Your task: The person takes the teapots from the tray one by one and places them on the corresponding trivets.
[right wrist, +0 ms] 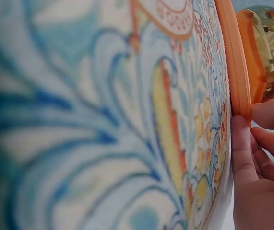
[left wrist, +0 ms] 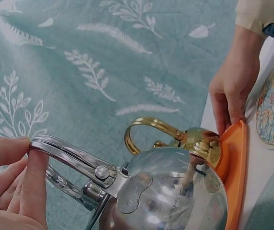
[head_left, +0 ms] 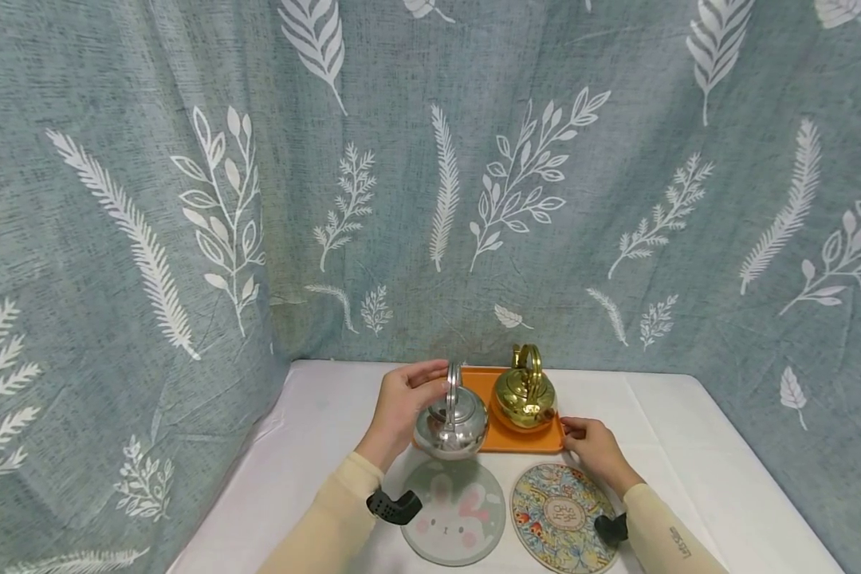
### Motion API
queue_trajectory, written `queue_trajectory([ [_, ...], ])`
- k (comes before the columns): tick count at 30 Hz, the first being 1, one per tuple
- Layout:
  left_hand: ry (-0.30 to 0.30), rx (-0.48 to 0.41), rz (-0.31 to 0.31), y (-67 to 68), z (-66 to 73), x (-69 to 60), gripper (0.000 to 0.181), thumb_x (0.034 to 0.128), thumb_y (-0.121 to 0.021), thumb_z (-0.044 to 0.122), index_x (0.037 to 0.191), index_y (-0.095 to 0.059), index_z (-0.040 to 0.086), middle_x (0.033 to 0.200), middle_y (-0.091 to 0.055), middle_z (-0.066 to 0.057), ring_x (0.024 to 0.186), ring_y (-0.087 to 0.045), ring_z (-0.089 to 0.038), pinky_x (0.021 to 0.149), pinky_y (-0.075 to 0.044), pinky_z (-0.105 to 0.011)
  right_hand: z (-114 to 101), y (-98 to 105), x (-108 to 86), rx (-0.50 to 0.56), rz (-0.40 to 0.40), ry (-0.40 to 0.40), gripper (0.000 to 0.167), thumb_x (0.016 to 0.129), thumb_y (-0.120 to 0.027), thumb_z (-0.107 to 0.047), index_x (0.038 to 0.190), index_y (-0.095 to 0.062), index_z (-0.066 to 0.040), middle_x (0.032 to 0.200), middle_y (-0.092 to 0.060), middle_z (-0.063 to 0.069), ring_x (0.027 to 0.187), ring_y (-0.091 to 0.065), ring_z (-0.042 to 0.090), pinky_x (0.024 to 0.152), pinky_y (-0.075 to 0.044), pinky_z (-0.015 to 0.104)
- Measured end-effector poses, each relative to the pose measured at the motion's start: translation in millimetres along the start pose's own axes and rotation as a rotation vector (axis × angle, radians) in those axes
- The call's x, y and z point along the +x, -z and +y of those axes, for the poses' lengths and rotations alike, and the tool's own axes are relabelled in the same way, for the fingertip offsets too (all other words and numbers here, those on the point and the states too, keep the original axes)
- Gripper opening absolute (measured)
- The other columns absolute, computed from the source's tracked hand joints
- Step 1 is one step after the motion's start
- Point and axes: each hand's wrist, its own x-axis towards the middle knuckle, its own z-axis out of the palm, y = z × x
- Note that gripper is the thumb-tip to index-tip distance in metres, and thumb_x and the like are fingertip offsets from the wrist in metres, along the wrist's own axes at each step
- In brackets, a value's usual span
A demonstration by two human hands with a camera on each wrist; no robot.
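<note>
A silver kettle (head_left: 452, 426) is held by its upright handle in my left hand (head_left: 402, 402), at the left part of an orange tray (head_left: 520, 440). In the left wrist view the thumb and fingers of the left hand (left wrist: 17, 182) pinch the silver handle (left wrist: 72, 155). A gold kettle (head_left: 525, 397) stands on the tray's right part. My right hand (head_left: 599, 450) pinches the tray's front right corner; in the right wrist view, thumb and fingers of the right hand (right wrist: 261, 167) grip the orange rim (right wrist: 237, 72). Whether the silver kettle touches the tray is unclear.
A round grey-green mat with a rabbit face (head_left: 454, 514) lies in front of the silver kettle. Right of it is a round patterned mat (head_left: 563, 516), partly under the right wrist. The white-covered table (head_left: 646, 406) meets a leaf-printed curtain (head_left: 402, 199) at the back and sides.
</note>
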Motion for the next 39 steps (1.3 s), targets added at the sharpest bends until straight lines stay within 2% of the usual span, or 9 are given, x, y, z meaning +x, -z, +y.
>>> queue_trajectory([
  [5, -0.019, 0.012, -0.029, 2.6, -0.2, -11.7, 0.037, 0.0983, -0.075, -0.004, 0.134, -0.071, -0.011, 0.128, -0.073, -0.024, 0.106, -0.076, -0.023, 0.09, -0.064, -0.032, -0.3, -0.6, -4.7, 0.004, 0.006, -0.001, 0.043, 0.098, -0.067, 0.004, 0.14, -0.065, 0.014, 0.112, -0.075, 0.016, 0.1, -0.07, 0.029, 0.084, -0.062, 0.042],
  [9, -0.006, 0.009, -0.056, 5.5, -2.7, -20.6, 0.038, 0.0991, -0.074, -0.003, 0.136, -0.07, -0.01, 0.128, -0.073, -0.025, 0.106, -0.076, -0.022, 0.091, -0.064, -0.032, -0.8, -2.0, -8.7, 0.005, 0.011, -0.016, 0.043, 0.098, -0.067, 0.004, 0.14, -0.064, 0.014, 0.113, -0.074, 0.016, 0.102, -0.07, 0.028, 0.085, -0.062, 0.043],
  [16, 0.009, -0.005, -0.048, 6.8, -5.4, -32.5, 0.038, 0.0982, -0.075, -0.005, 0.135, -0.07, -0.011, 0.131, -0.072, -0.027, 0.104, -0.077, -0.021, 0.09, -0.064, -0.029, -0.7, -2.5, -8.4, 0.013, 0.012, -0.019, 0.044, 0.098, -0.067, 0.003, 0.141, -0.065, 0.013, 0.114, -0.074, 0.016, 0.102, -0.07, 0.028, 0.084, -0.062, 0.039],
  [28, 0.013, 0.047, -0.053, 7.2, -11.4, -52.9, 0.04, 0.0962, -0.079, 0.0, 0.135, -0.071, -0.007, 0.129, -0.074, -0.021, 0.122, -0.07, -0.031, 0.092, -0.061, -0.027, 0.7, -1.3, -8.6, 0.011, 0.014, -0.011, 0.044, 0.098, -0.066, 0.003, 0.141, -0.064, 0.014, 0.114, -0.075, 0.016, 0.101, -0.07, 0.028, 0.084, -0.061, 0.041],
  [39, 0.022, 0.032, -0.065, 4.9, -20.4, -68.0, 0.041, 0.0957, -0.078, -0.001, 0.135, -0.07, -0.01, 0.131, -0.072, -0.025, 0.116, -0.072, -0.029, 0.087, -0.063, -0.027, -1.0, -1.4, -10.7, 0.01, 0.009, -0.034, 0.045, 0.098, -0.067, 0.002, 0.142, -0.064, 0.012, 0.114, -0.075, 0.016, 0.1, -0.069, 0.026, 0.082, -0.06, 0.038],
])
